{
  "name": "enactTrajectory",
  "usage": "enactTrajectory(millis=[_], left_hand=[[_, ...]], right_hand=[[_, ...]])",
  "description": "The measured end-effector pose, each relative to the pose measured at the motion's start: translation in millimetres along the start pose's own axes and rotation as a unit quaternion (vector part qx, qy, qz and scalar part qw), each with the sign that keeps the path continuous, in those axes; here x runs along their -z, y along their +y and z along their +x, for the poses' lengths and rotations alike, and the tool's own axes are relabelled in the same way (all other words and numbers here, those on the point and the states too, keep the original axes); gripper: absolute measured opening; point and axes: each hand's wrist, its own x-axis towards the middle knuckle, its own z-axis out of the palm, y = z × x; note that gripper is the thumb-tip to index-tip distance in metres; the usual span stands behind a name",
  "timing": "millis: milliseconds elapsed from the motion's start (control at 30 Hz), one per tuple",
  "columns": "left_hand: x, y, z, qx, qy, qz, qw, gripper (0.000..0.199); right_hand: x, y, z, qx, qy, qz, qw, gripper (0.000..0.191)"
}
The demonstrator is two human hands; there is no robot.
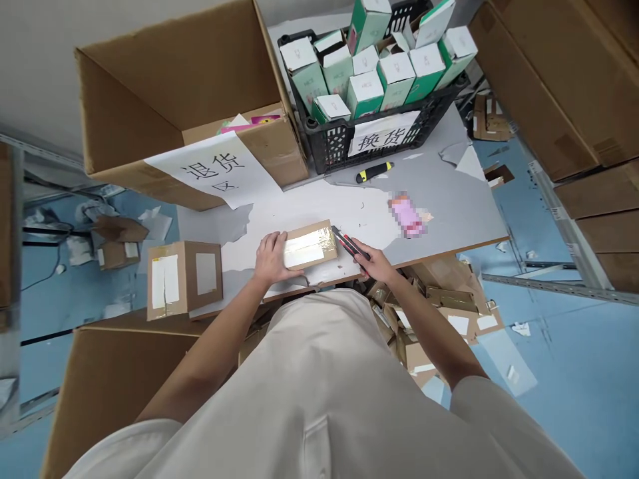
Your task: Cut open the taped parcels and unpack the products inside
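A small taped cardboard box (310,245) with a white label lies on the table near its front edge. My left hand (272,258) grips the box's left end, thumb along the near side and fingers over the top. In my right hand (372,261) is a red and black utility knife (351,245), its tip at the upper right corner of the box. Whether the blade touches the tape I cannot tell. A yellow and black cutter (374,173) and a blurred pink item (408,214) lie farther back on the table.
Behind stand a large open carton (200,80) with a paper sign and a black crate (334,143) full of green and white boxes. Another labelled box (184,278) sits at the table's left end. Flattened cardboard (449,299) litters the floor; stacked cartons (559,86) rise at right.
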Motion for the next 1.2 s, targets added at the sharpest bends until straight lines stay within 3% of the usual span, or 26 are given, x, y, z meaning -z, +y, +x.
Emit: enactTrajectory(millis=[167,300,633,767,833,900,1033,1100,1200], left_hand=[[-3.5,-1,0,-0.002,0.016,-0.010,1.000,0.116],[-4.7,-1,-1,-0.007,0.019,-0.017,1.000,0.115],[2.4,3,5,0.035,-0.030,-0.041,0.998,0.118],[1.0,10,8,0.128,-0.008,-0.031,0.991,0.121],[0.7,15,7,0.201,0.015,-0.027,0.979,0.125],[2.2,19,4,0.256,0.020,-0.035,0.966,0.121],[5.6,22,-12,0.314,0.008,-0.111,0.943,0.076],[3.0,24,-25,0.334,0.014,-0.180,0.925,0.058],[-7.5,32,-42,0.368,0.047,-0.297,0.880,0.050]], right_hand=[[23,-17,3,0.056,-0.055,-0.176,0.981,0.058],[31,-18,-5,0.083,-0.099,-0.220,0.967,0.058],[37,9,-29,0.025,-0.124,-0.077,0.989,0.061],[35,24,-37,-0.002,0.003,0.035,0.999,0.075],[27,25,-32,-0.008,0.063,0.097,0.993,0.080],[11,18,-19,-0.010,0.081,0.150,0.985,0.073],[-42,-6,22,0.003,0.050,0.220,0.974,0.055],[-67,-15,43,0.012,0.019,0.197,0.980,0.051],[-84,-22,67,0.048,0.019,0.105,0.993,0.045]])
